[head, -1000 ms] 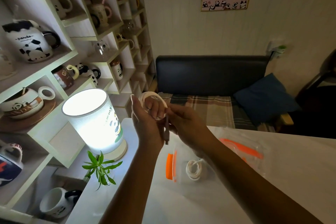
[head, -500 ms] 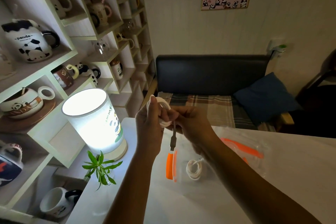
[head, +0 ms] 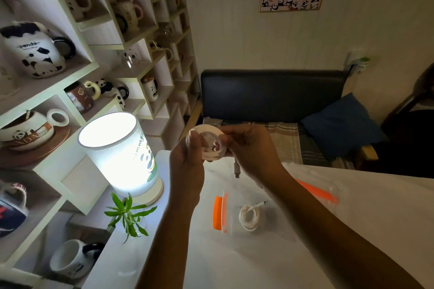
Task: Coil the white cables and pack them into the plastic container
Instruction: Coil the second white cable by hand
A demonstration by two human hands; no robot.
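Shelves of panda mugs (head: 35, 51) and a glowing lamp (head: 117, 148) sit left of the white desk (head: 352, 230). Raised above it, my left hand (head: 185, 166) grips a coiled white cable (head: 207, 143); my right hand (head: 253, 148) pinches its loops, plug (head: 237, 169) dangling. Loosen either pinch and I think the coil springs open. Below lies the plastic container (head: 277, 230), one coiled cable (head: 249, 217) inside.

A white table (head: 352, 230) fills the lower right of the frame. On it, centre-bottom, lies a clear plastic container with an orange strip (head: 219, 212), holding a small coiled white cable (head: 249, 216). At its left edge stand a glowing cylindrical lamp (head: 122, 155) and a small green plant (head: 128, 214).
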